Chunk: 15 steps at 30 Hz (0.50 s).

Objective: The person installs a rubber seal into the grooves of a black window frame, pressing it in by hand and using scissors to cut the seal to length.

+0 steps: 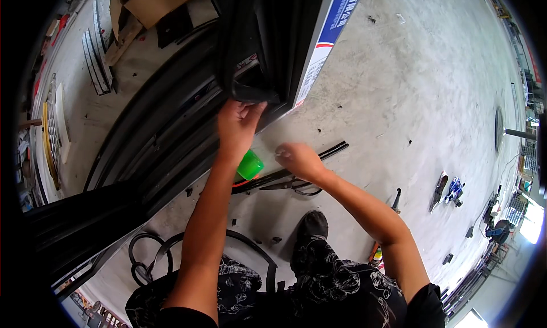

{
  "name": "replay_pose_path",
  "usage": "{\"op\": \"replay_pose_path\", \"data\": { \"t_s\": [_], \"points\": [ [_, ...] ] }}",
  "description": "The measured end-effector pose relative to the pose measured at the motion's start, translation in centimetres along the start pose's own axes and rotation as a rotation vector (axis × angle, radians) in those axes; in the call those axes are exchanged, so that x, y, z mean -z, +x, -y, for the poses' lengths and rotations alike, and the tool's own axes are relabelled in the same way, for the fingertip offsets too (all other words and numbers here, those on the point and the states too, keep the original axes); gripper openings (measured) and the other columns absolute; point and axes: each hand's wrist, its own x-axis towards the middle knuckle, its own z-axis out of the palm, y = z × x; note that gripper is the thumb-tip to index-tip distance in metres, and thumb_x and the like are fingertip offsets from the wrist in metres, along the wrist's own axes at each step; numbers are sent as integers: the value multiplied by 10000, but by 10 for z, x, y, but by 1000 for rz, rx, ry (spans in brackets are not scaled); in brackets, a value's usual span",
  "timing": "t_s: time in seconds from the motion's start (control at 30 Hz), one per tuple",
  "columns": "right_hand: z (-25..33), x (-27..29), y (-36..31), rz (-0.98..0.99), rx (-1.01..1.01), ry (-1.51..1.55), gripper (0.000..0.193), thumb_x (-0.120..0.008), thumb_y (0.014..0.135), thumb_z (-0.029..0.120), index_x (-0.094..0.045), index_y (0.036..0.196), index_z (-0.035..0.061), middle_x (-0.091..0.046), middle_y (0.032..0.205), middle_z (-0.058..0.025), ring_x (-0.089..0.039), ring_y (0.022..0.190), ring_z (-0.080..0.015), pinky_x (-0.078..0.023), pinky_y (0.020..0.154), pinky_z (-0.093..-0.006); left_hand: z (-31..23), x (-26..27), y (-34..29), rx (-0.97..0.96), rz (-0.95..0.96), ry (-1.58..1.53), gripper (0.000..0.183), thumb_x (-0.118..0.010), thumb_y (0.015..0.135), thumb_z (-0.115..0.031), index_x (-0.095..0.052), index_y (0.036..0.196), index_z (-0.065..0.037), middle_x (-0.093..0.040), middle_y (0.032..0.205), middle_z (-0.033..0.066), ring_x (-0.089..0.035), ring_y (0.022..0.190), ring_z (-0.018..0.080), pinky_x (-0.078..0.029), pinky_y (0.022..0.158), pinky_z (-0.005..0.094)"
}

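Note:
My left hand is closed, its thumb and fingers pinching the lower end of a black rubber strip at the edge of a large black ribbed frame. Lower and to the right, my right hand hovers with its fingers curled together; it is slightly blurred, and whatever they hold cannot be made out. A bright green cup-like piece shows beside my left wrist. Scissors with dark handles lie on the floor below my right hand, next to long thin black strips.
Loose black tubing curls on the floor near my legs. A white and blue printed panel stands along the frame's right side. A cardboard box and metal strips are at the far left; tools lie to the right.

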Motion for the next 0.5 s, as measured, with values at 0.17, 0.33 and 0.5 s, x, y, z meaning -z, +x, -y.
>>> {"op": "replay_pose_path", "data": {
  "t_s": [0.17,0.33,0.5],
  "points": [
    [8,3,0,16,-17,24,183,-636,848,217,-665,934,58,-699,851,-132,-658,815,-354,-524,715,-442,-1,-8,4,12,5,119,156,-664,894,8,-618,1040,35,-709,931,65,-667,857,96,-506,761,226],
    [4,2,-1,15,-16,26,181,-629,851,216,-662,936,60,-698,858,-128,-658,821,-350,-523,712,-445,5,-12,7,-10,17,132,154,-666,891,-1,-615,1032,34,-713,892,71,-673,819,95,-504,732,227],
    [5,1,0,16,-18,-7,174,-624,852,220,-661,927,68,-697,856,-123,-655,822,-352,-522,710,-449,7,-14,10,-51,16,188,169,-673,882,-5,-614,1036,28,-722,896,91,-695,829,121,-513,733,238]
  ]
}}
